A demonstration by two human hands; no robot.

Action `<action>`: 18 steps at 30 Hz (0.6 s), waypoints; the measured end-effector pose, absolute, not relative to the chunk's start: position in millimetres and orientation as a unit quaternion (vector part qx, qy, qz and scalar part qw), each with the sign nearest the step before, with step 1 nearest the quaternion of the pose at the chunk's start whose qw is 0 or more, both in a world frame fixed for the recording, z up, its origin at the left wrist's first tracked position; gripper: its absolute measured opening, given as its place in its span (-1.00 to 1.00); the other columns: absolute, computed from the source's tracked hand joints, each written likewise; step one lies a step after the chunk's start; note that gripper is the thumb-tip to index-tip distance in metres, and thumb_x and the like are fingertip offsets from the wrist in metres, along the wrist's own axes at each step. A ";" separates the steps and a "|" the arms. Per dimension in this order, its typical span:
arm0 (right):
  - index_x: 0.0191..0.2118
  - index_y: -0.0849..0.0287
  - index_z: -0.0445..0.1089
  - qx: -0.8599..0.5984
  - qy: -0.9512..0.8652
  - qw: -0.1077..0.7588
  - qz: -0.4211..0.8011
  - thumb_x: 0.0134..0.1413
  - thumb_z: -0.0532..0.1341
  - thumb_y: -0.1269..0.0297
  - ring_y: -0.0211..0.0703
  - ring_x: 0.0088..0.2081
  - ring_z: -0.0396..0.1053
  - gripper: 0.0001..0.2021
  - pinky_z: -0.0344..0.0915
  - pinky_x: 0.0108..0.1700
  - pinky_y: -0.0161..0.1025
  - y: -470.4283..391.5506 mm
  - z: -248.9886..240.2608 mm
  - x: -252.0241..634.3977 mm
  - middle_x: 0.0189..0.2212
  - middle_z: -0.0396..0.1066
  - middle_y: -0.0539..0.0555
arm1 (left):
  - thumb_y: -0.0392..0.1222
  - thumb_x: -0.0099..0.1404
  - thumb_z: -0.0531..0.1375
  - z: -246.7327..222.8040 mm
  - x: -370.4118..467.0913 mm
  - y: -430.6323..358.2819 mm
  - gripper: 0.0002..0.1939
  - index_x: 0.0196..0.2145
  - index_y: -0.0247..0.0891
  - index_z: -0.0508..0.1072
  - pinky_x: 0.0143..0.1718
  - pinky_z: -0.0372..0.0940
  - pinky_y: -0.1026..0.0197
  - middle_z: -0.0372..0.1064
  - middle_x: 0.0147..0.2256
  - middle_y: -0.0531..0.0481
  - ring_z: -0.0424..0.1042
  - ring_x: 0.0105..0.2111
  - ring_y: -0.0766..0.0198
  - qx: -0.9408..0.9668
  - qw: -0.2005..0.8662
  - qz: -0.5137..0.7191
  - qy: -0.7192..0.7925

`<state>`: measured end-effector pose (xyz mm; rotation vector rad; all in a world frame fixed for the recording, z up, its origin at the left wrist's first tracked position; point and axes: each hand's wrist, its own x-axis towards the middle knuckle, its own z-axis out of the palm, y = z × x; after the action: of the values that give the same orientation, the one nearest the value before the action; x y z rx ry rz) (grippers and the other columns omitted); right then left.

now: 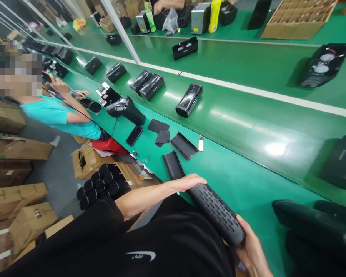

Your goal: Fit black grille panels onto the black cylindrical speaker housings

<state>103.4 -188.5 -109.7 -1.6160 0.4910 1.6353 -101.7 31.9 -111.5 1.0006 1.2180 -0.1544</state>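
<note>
Near the front edge of the green table I hold a long black speaker housing (217, 211) with a slotted grille facing up. My left hand (192, 182) lies over its far left end, fingers bent across it. Around the near right end my right hand (249, 242) is wrapped, thumb on top and the other fingers hidden below. A black curved shell (173, 164) sticks out beyond my left hand; whether it touches the housing I cannot tell. Another open black shell (185, 145) lies behind it, beside dark flat sheets (163, 132) and a small pale piece (201, 144).
A phone (134, 135) and a dark speaker body (127, 110) sit to the left. Glossy black speakers (189, 100) stand on the green conveyor (233, 100). Large dark housings (311, 223) are at right. A co-worker in a turquoise shirt (57, 117) handles a device at left.
</note>
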 end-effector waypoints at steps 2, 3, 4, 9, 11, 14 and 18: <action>0.03 -0.01 0.44 -0.627 0.206 0.380 0.648 -0.17 0.52 -0.16 0.14 -0.23 0.55 -0.35 0.55 -0.28 0.04 -190.1 -109.5 93.0 -0.22 0.57 0.04 | 0.28 0.11 0.33 -111.8 -105.2 40.0 -0.47 -0.21 -0.24 0.56 -0.01 0.37 0.04 0.56 -0.11 -0.09 0.48 0.00 -0.05 0.448 0.696 -0.102 0.551; 0.07 -0.03 0.43 -0.623 0.204 0.390 0.647 -0.19 0.54 -0.15 0.16 -0.15 0.55 -0.31 0.56 -0.22 0.07 -190.4 -108.0 87.9 -0.14 0.57 0.06 | 0.31 0.12 0.32 -111.1 -107.4 45.3 -0.43 -0.16 -0.24 0.57 0.04 0.36 0.03 0.56 -0.04 -0.11 0.47 0.05 -0.08 0.448 0.698 -0.114 0.547; 0.11 -0.05 0.42 -0.621 0.198 0.407 0.641 -0.20 0.55 -0.14 0.19 -0.06 0.53 -0.28 0.56 -0.17 0.10 -190.3 -105.5 82.7 -0.04 0.55 0.07 | 0.35 0.13 0.31 -110.0 -109.9 51.0 -0.36 -0.08 -0.24 0.57 0.11 0.34 0.01 0.53 0.05 -0.13 0.44 0.12 -0.09 0.450 0.704 -0.120 0.537; 0.21 -0.05 0.39 -0.634 0.118 0.480 0.595 -0.11 0.51 -0.11 0.43 0.30 0.24 -0.26 0.55 -0.14 0.18 -179.1 -88.0 62.8 0.27 0.33 0.16 | 0.36 0.04 0.40 -107.2 -120.6 75.8 0.09 0.41 -0.14 0.24 0.41 0.10 -0.04 0.07 0.46 -0.15 0.11 0.43 -0.10 0.453 0.758 -0.091 0.460; 0.19 0.00 0.39 -0.641 0.110 0.474 0.594 -0.08 0.50 -0.12 0.47 0.28 0.25 -0.28 0.56 -0.17 0.18 -171.7 -84.7 61.6 0.23 0.36 0.19 | 0.32 0.02 0.43 -108.2 -121.1 81.6 0.10 0.42 -0.14 0.25 0.41 0.11 -0.08 0.13 0.43 -0.16 0.14 0.42 -0.14 0.454 0.763 -0.075 0.455; 0.18 0.02 0.39 -0.640 0.114 0.467 0.599 -0.07 0.49 -0.13 0.46 0.22 0.33 -0.29 0.56 -0.15 0.20 -161.8 -85.9 66.8 0.21 0.38 0.18 | 0.32 0.05 0.43 -107.3 -119.6 88.9 0.04 0.38 -0.16 0.31 0.40 0.11 -0.15 0.20 0.40 -0.19 0.16 0.41 -0.20 0.455 0.754 -0.069 0.468; 0.19 -0.06 0.39 -0.640 0.099 0.455 0.611 -0.04 0.46 -0.17 0.39 0.22 0.34 -0.31 0.55 -0.10 0.16 -151.6 -91.5 79.3 0.23 0.38 0.13 | 0.24 0.07 0.46 -98.4 -120.7 99.2 0.09 0.45 -0.11 0.20 0.45 0.02 -0.13 0.02 0.48 -0.18 0.03 0.47 -0.14 0.430 0.793 -0.048 0.429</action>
<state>79.3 -151.6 -91.5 -1.5803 0.2432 1.5081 -120.7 99.2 -98.4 0.9236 0.9217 -0.1040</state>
